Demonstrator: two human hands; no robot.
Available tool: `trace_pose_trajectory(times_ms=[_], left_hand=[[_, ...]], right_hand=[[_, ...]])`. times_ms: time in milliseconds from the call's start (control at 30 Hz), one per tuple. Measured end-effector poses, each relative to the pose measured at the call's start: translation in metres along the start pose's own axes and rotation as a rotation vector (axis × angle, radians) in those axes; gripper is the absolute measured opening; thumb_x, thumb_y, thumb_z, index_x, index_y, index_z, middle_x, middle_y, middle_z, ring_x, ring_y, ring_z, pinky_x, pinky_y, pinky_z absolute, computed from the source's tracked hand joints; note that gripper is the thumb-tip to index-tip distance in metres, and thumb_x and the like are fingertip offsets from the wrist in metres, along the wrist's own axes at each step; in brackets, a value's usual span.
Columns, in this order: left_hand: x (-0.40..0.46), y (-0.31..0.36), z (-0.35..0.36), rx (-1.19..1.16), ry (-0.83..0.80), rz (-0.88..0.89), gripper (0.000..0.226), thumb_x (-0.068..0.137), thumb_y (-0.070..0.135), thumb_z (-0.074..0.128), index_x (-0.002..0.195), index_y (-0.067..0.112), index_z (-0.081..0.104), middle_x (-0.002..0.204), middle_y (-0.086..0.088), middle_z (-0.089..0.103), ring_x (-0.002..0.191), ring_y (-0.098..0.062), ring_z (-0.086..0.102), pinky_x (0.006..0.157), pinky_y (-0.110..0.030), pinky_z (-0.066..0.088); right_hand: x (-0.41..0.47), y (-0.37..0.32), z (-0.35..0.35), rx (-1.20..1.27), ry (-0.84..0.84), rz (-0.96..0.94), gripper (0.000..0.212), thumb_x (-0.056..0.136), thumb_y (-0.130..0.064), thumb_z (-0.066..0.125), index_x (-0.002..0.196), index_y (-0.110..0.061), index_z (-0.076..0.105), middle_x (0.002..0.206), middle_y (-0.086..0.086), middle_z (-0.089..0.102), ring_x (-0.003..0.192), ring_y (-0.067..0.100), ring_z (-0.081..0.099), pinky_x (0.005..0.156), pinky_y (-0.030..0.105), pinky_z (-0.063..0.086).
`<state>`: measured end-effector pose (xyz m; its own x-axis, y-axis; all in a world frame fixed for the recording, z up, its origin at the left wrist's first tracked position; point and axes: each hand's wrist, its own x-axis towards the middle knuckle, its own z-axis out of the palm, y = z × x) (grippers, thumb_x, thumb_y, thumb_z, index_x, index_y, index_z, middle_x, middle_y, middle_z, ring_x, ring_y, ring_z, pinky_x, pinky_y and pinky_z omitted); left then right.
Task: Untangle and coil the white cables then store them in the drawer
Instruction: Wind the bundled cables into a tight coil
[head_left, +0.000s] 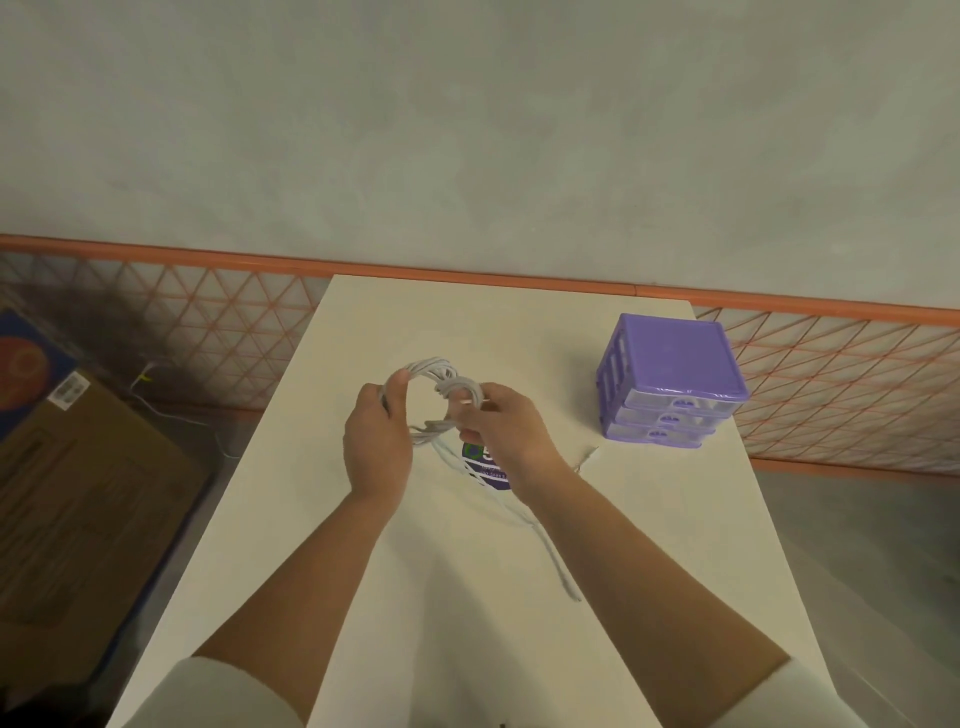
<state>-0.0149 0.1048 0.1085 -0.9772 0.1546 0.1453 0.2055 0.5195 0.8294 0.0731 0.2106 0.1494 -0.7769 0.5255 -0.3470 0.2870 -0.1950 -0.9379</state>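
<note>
Above the smooth white table (363, 545), both hands (376, 441) (501, 434) hold looped white cables (441, 376).

Soft, even indoor light falls from above with no hard glare. The pale surface (649, 519) is bright, nearly washed out, so the white cable (558, 569) trailing across it is hard to pick out. Only faint shadows lie under the forearms. The wide lens bends the orange rail (519, 275) and stretches the corners. Detail is soft overall, and the left side is dimmer.
</note>
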Motion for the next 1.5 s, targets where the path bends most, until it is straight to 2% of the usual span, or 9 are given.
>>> trace_pose_trajectory(times_ms=[233, 367, 500, 700, 833, 1033, 1167, 1300, 1500], left_hand=[[0.02, -0.003, -0.013, 0.209, 0.022, 0.256, 0.051, 0.095, 0.056, 0.034, 0.083, 0.008, 0.047, 0.064, -0.005, 0.053, 0.061, -0.038, 0.057, 0.054, -0.042, 0.048], [0.022, -0.007, -0.015, 0.248, 0.029, 0.317, 0.051, 0.095, 0.056, 0.034, 0.081, 0.009, 0.045, 0.06, -0.002, 0.05, 0.057, -0.036, 0.056, 0.051, -0.038, 0.045], [0.018, -0.005, -0.012, 0.172, 0.085, 0.245, 0.05, 0.096, 0.055, 0.035, 0.08, 0.009, 0.047, 0.063, -0.001, 0.051, 0.06, -0.036, 0.056, 0.052, -0.037, 0.042], [0.027, 0.004, -0.011, 0.078, 0.139, 0.175, 0.046, 0.099, 0.05, 0.039, 0.082, 0.008, 0.047, 0.065, -0.003, 0.05, 0.063, -0.032, 0.052, 0.055, -0.035, 0.038], [0.037, 0.0, -0.018, 0.066, 0.18, 0.164, 0.048, 0.1, 0.049, 0.039, 0.082, 0.005, 0.048, 0.063, -0.001, 0.046, 0.062, -0.029, 0.048, 0.056, -0.034, 0.034], [0.038, -0.005, -0.02, 0.066, 0.187, 0.152, 0.05, 0.1, 0.052, 0.038, 0.084, 0.006, 0.05, 0.065, -0.002, 0.05, 0.064, -0.03, 0.052, 0.056, -0.035, 0.04], [0.041, 0.0, -0.019, -0.047, 0.223, 0.082, 0.055, 0.099, 0.053, 0.038, 0.093, 0.002, 0.056, 0.074, -0.004, 0.057, 0.071, -0.027, 0.055, 0.063, -0.038, 0.047], [0.042, 0.007, -0.019, -0.071, 0.237, 0.087, 0.053, 0.1, 0.049, 0.04, 0.095, -0.001, 0.057, 0.075, -0.003, 0.054, 0.072, -0.023, 0.05, 0.065, -0.033, 0.042], [0.044, 0.006, -0.023, -0.018, 0.208, 0.134, 0.055, 0.099, 0.053, 0.037, 0.093, 0.002, 0.056, 0.068, -0.002, 0.053, 0.067, -0.026, 0.053, 0.059, -0.034, 0.043]], right_hand=[[-0.004, -0.022, -0.022, 0.557, -0.199, 0.256, 0.017, 0.09, -0.004, 0.05, 0.089, 0.003, 0.065, 0.059, 0.005, 0.05, 0.063, 0.024, 0.06, 0.068, 0.036, 0.059], [-0.002, -0.02, -0.042, 0.168, -0.304, 0.309, 0.022, 0.086, 0.001, 0.055, 0.093, -0.011, 0.072, 0.055, -0.004, 0.05, 0.054, 0.011, 0.044, 0.054, 0.021, 0.043], [0.006, 0.0, -0.047, -0.273, 0.022, 0.041, 0.021, 0.085, -0.004, 0.062, 0.084, -0.021, 0.074, 0.074, -0.006, 0.065, 0.07, 0.015, 0.055, 0.056, 0.02, 0.044], [0.003, 0.016, -0.035, 0.596, -0.029, 0.253, 0.016, 0.094, -0.019, 0.062, 0.097, -0.004, 0.06, 0.052, 0.005, 0.047, 0.062, 0.028, 0.067, 0.067, 0.037, 0.057], [0.007, 0.008, -0.047, 0.08, 0.093, 0.134, 0.025, 0.082, -0.027, 0.076, 0.081, -0.008, 0.06, 0.042, -0.005, 0.039, 0.037, 0.013, 0.046, 0.048, 0.024, 0.042], [0.01, 0.02, -0.063, -0.428, 0.357, -0.056, 0.016, 0.082, -0.025, 0.074, 0.086, -0.017, 0.061, 0.072, -0.006, 0.058, 0.06, 0.008, 0.053, 0.046, 0.019, 0.039], [0.009, 0.03, -0.061, 0.346, 0.265, 0.195, 0.04, 0.087, -0.034, 0.071, 0.06, -0.011, 0.052, 0.055, 0.004, 0.058, 0.06, 0.022, 0.063, 0.073, 0.039, 0.057], [0.011, 0.036, -0.055, 0.641, 0.213, 0.282, 0.055, 0.088, -0.041, 0.069, 0.051, -0.018, 0.035, 0.045, -0.001, 0.028, 0.038, 0.015, 0.037, 0.05, 0.026, 0.041], [0.017, 0.04, -0.072, 0.057, 0.356, 0.256, 0.051, 0.086, -0.053, 0.064, 0.061, -0.016, 0.039, 0.044, -0.003, 0.035, 0.039, 0.014, 0.034, 0.042, 0.023, 0.027]])
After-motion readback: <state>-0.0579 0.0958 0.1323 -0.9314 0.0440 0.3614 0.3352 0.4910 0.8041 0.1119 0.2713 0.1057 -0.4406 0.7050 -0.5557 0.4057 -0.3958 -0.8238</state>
